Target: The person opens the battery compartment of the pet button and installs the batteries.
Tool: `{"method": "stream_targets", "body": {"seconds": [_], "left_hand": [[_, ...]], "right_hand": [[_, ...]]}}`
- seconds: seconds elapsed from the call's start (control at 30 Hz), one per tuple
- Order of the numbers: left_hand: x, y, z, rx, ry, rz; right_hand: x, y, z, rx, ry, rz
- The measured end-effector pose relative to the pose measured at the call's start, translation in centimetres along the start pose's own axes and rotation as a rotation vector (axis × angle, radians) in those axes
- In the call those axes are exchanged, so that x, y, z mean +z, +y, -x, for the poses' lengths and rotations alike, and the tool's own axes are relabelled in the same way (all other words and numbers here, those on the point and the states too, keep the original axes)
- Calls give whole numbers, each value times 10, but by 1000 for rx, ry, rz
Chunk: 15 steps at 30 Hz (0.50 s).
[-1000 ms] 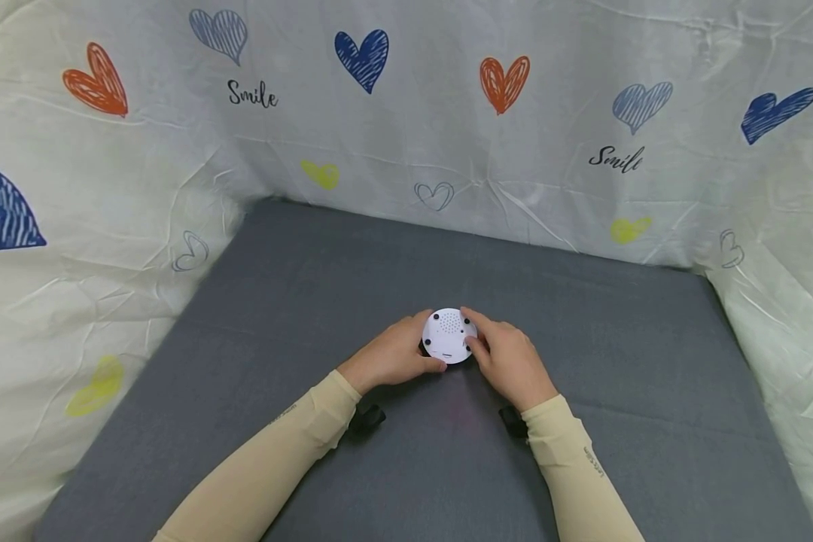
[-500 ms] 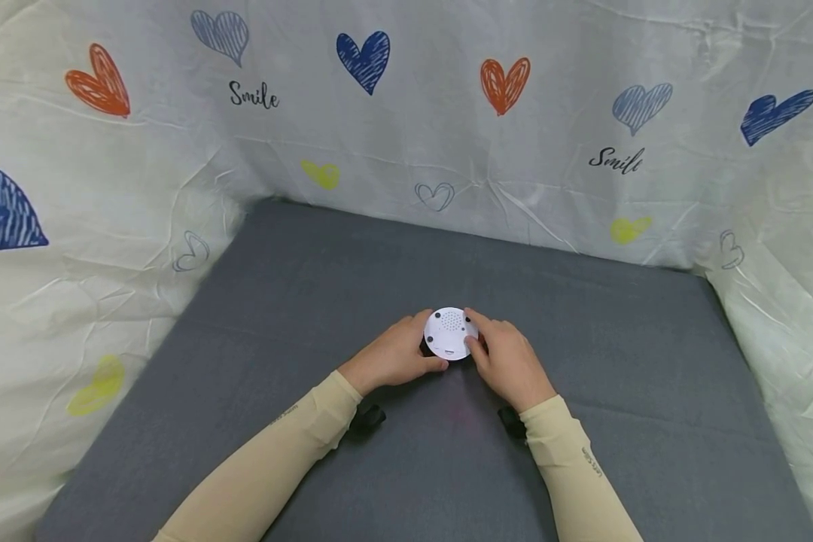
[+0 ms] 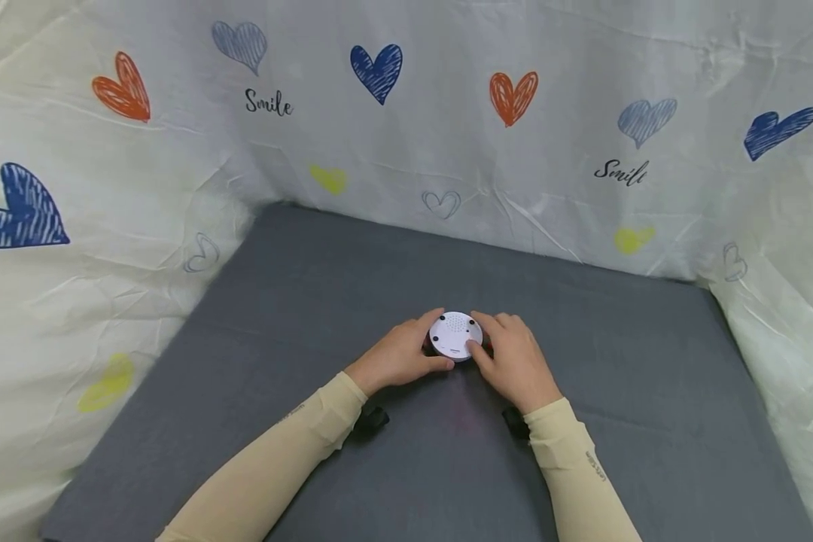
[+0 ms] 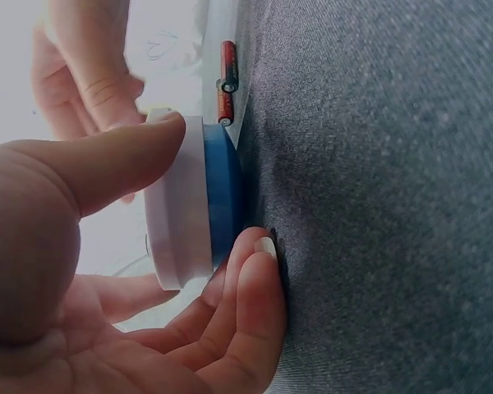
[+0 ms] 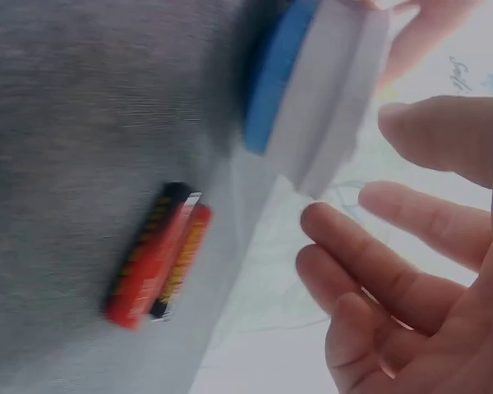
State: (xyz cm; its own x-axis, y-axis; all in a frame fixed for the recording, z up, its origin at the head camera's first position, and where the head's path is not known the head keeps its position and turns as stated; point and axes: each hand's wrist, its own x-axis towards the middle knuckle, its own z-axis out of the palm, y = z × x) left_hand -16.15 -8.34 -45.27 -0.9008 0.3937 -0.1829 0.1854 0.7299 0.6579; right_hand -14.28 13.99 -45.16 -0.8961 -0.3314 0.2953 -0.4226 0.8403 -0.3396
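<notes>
A round device with a white body and a blue underside sits close over the grey tabletop. Its white face points up and shows a patch of small holes and several black feet. My left hand grips it from the left; in the left wrist view the thumb lies on the white part and fingers curl by the blue part. From the right, my right hand reaches to its rim, thumb tip on the white face. The right wrist view shows its fingers loosely bent, not wrapped round the device.
Two red-and-black batteries lie side by side on the grey cloth, near my right hand. A white curtain printed with hearts and "Smile" rises behind the table and along both sides.
The head view has shifted slightly. The device's face has tipped a little flatter, and my right thumb now covers a foot that showed a second ago. Both hands stay at the device.
</notes>
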Motion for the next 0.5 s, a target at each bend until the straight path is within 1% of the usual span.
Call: {"method": "stream_targets", "body": {"seconds": [0.13, 0.27, 0.37, 0.5], "left_hand": [[5, 2, -1, 13, -7, -3], [7, 3, -1, 20, -15, -1], [7, 3, -1, 12, 1, 3], [4, 2, 0, -13, 31, -2]], "right_hand": [[-4, -1, -3, -36, 7, 12], [-8, -3, -6, -62, -53, -28], [-8, -3, -8, -70, -110, -55], [-5, -2, -11, -75, -156, -75]]}}
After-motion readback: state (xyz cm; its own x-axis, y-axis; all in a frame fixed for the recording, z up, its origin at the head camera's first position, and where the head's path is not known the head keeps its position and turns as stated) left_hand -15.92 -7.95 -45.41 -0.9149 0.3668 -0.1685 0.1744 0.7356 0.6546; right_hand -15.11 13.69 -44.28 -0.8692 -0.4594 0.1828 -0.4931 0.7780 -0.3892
